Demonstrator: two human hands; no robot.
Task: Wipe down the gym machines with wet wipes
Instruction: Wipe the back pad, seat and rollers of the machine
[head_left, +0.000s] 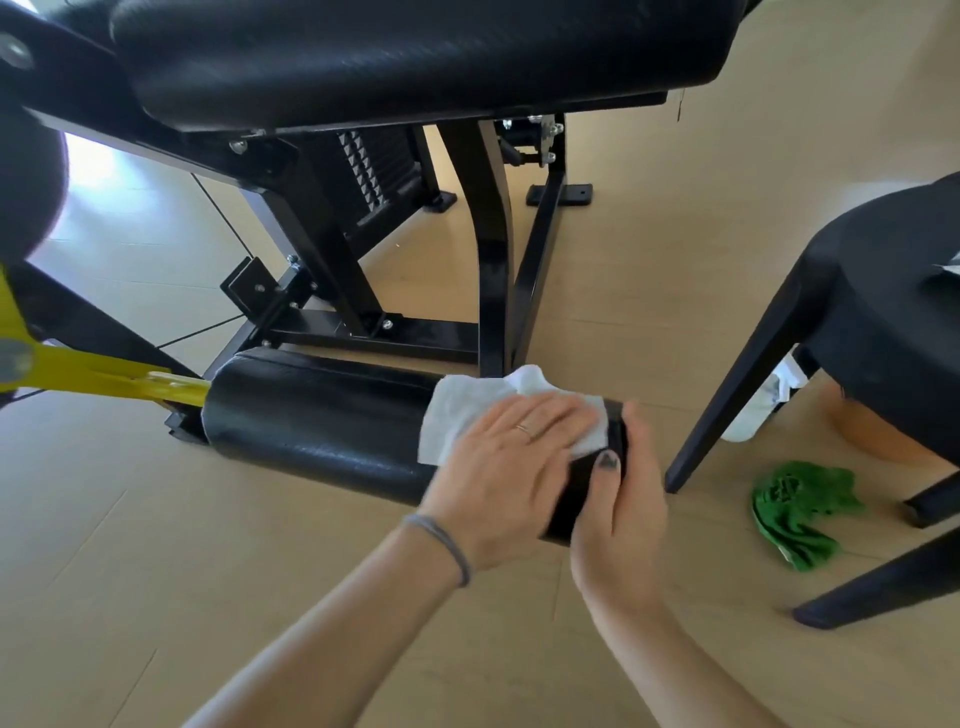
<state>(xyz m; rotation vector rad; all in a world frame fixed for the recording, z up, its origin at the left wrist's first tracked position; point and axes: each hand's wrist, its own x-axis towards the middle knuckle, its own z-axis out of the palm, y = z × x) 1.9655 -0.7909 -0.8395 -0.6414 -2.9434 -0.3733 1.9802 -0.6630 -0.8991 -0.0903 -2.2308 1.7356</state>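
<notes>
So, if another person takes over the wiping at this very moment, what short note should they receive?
Left hand: flat, fingers straight, pressing the white wet wipe onto the black leg roller pad, near its right end.
Right hand: curled round that end of the roller, steadying it.
Done: cannot be judged from this view.
Left: at least the rest of the roller toward the yellow arm, the seat pad and the frame.
A green cloth lies on the floor beside the black stool.

Both forearms are bare, with no sleeves. The left hand wears a thin ring on one finger and a thin grey band at the wrist. The right hand's thumbnail carries dark polish.
</notes>
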